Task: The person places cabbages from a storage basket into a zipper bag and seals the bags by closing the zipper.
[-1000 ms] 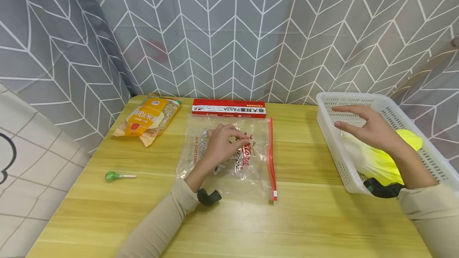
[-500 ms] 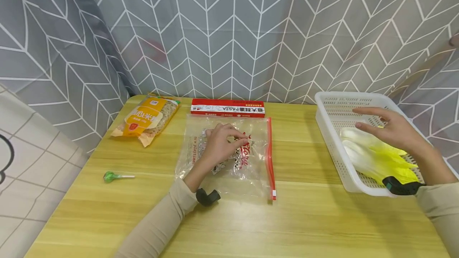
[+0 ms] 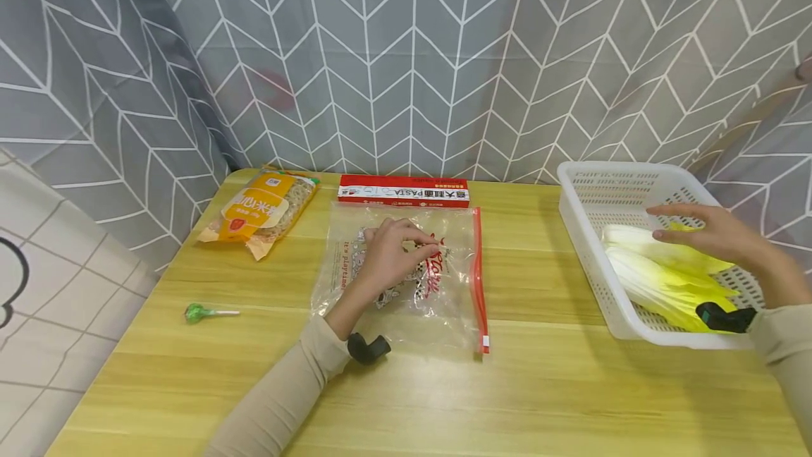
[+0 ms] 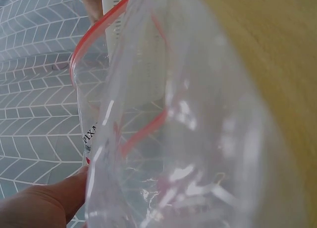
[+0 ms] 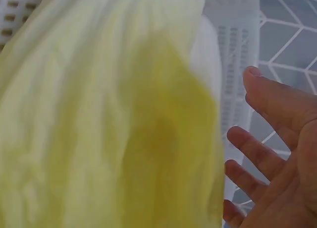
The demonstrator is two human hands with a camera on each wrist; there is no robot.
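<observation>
My left hand (image 3: 393, 259) pinches the upper layer of a clear zip bag (image 3: 453, 319) with a red zipper strip, lying on the table. In the left wrist view, its thumb (image 4: 69, 193) presses against the raised plastic (image 4: 198, 139). Over the right part of the white basket (image 3: 586, 273), my right hand (image 3: 710, 231) hovers with fingers spread and nothing between them. Below it in the basket lie napa cabbages (image 3: 660, 281) with white stalks and yellow leaves. Up close in the right wrist view, the cabbage (image 5: 109, 114) stands beside the open fingers.
A red pasta box (image 3: 404, 191) lies behind the bag. An orange-and-clear food packet (image 3: 263, 210) sits at the back left, and a green lollipop (image 3: 197, 313) lies nearer on the left. A grey patterned curtain (image 3: 406, 62) hangs behind the table (image 3: 406, 407).
My right hand has drawn back to the right over the basket, uncovering more of the cabbages. A yellow leaf end that stood up now lies lower. My left hand stays on the bag.
</observation>
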